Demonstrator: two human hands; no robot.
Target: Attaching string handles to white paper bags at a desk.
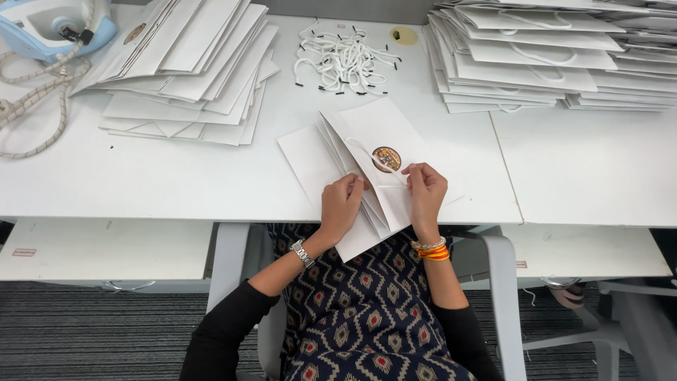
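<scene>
Gripping a flat white bag [367,169] at its near end, both hands work together in the head view: left hand [340,206] curled shut on the bag's folded edge, right hand [425,189] pinching a white cord [377,161] against the paper. Bag lies on the table [176,183], overhanging its front edge toward the lap. Risk: bag could slide off that edge, or paper tear if the cord is yanked. Room: bare tabletop left and right; stacks [187,70] and loose cords [342,60] sit farther back.
</scene>
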